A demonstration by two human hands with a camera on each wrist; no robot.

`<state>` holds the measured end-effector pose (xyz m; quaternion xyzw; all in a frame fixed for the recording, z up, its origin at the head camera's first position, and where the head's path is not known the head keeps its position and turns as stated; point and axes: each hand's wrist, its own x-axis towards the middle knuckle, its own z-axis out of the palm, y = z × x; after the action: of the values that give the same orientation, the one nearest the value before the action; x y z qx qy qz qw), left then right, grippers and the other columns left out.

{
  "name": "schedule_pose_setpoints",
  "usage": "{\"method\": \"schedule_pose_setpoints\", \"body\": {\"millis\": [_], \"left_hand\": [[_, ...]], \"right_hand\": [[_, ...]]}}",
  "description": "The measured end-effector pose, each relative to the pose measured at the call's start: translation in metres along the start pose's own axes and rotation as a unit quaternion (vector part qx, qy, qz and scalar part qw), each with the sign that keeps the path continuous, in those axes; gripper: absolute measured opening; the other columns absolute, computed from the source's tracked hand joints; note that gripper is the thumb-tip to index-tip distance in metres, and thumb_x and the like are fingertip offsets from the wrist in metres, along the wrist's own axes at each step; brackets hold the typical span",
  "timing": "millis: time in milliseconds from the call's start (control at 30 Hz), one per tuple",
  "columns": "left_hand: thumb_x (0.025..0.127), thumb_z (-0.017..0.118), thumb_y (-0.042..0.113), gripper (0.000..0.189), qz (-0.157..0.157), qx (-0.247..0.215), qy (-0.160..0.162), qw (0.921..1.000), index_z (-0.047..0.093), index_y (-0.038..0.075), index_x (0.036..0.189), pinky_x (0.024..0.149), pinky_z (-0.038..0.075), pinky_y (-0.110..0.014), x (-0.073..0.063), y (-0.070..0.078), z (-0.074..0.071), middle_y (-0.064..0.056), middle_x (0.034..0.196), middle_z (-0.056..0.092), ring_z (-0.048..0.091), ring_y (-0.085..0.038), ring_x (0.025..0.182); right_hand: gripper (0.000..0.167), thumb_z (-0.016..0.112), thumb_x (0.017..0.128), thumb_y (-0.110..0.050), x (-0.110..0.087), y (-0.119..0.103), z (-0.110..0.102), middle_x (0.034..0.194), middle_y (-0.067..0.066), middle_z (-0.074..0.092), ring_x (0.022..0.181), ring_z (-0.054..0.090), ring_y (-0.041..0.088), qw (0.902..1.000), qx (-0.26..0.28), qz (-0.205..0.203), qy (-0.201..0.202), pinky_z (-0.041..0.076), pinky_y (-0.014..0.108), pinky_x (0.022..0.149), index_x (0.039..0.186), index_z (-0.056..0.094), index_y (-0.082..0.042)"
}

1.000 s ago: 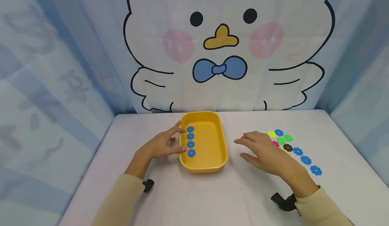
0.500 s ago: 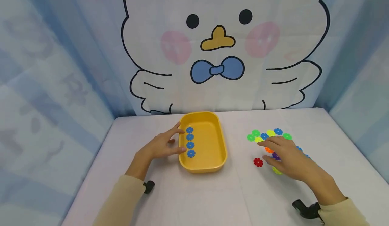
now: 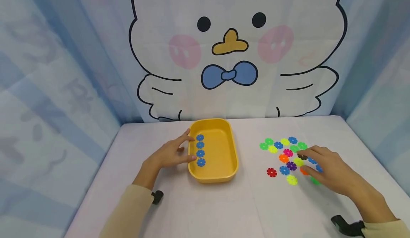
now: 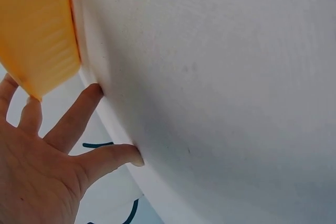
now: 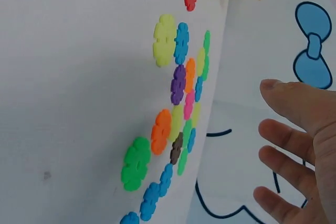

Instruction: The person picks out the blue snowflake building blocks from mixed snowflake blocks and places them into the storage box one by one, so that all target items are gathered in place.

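The right hand [image 3: 333,172] hovers over loose notched discs [image 3: 291,165], thumb and fingers apart, holding nothing; the right-wrist view shows whole the green disc [image 5: 135,164] it partly covers in the head view. The left hand [image 3: 171,152], fingers spread, touches the left rim of the yellow tray [image 3: 221,149], whose long axis runs away from the person. Inside, four blue discs [image 3: 200,153] line up lengthwise, unseen in the left-wrist view.

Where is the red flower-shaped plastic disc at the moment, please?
In the head view, the red flower-shaped plastic disc lies on the white table, right of the yellow plastic tray, just left of a blue flower-shaped disc.
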<state>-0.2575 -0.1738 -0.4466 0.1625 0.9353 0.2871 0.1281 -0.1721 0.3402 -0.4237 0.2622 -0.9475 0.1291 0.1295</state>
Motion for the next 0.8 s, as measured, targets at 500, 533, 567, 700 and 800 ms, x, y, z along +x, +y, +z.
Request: {"method": "schedule_pose_setpoints", "body": {"millis": [500, 533, 567, 700, 800], "left_hand": [[0.083, 0.069, 0.071, 0.074, -0.014, -0.001, -0.006, 0.9999, 0.047, 0.043, 0.148, 0.107, 0.047, -0.064, -0.002, 0.001, 0.006, 0.024, 0.170, 0.008, 0.059, -0.028, 0.133], [0.082, 0.069, 0.071, 0.075, -0.014, -0.002, -0.007, 0.9999, 0.047, 0.043, 0.147, 0.107, 0.047, -0.064, -0.002, 0.001, 0.006, 0.024, 0.170, 0.009, 0.060, -0.028, 0.133], [0.082, 0.070, 0.072, 0.075, -0.015, -0.002, -0.006, 0.9999, 0.047, 0.043, 0.147, 0.107, 0.046, -0.063, -0.003, 0.001, 0.006, 0.024, 0.170, 0.009, 0.060, -0.028, 0.133], [0.081, 0.069, 0.074, 0.076, -0.017, 0.002, -0.001, 0.9998, 0.047, 0.043, 0.148, 0.107, 0.046, -0.064, -0.004, -0.001, 0.005, 0.024, 0.169, 0.010, 0.060, -0.027, 0.132], [0.082, 0.069, 0.073, 0.076, -0.013, 0.003, 0.002, 0.9999, 0.046, 0.043, 0.148, 0.107, 0.046, -0.064, -0.004, -0.001, 0.003, 0.024, 0.169, 0.009, 0.060, -0.027, 0.132]], "right_hand": [[0.050, 0.085, 0.084, -0.019, -0.039, 0.034, 0.011, 0.117, 0.018, 0.066, 0.108, 0.060, 0.044, 0.9919, 0.005, 0.120, -0.040, 0.052, 0.071, 0.085, 0.128, 0.066, -0.009], [0.050, 0.085, 0.083, -0.019, -0.043, 0.038, 0.012, 0.118, 0.018, 0.065, 0.108, 0.059, 0.045, 0.9912, 0.006, 0.126, -0.039, 0.051, 0.072, 0.085, 0.128, 0.065, -0.009], [0.050, 0.085, 0.083, -0.019, -0.046, 0.041, 0.013, 0.118, 0.019, 0.065, 0.108, 0.059, 0.045, 0.9907, 0.006, 0.131, -0.038, 0.051, 0.073, 0.085, 0.128, 0.066, -0.008], [0.050, 0.085, 0.083, -0.018, -0.055, 0.049, 0.015, 0.119, 0.023, 0.063, 0.109, 0.057, 0.049, 0.9879, 0.005, 0.148, -0.044, 0.048, 0.074, 0.086, 0.127, 0.066, -0.005], [0.050, 0.084, 0.083, -0.018, -0.059, 0.053, 0.015, 0.120, 0.028, 0.062, 0.109, 0.055, 0.051, 0.9843, 0.001, 0.166, -0.060, 0.047, 0.074, 0.087, 0.127, 0.065, -0.002]]}}
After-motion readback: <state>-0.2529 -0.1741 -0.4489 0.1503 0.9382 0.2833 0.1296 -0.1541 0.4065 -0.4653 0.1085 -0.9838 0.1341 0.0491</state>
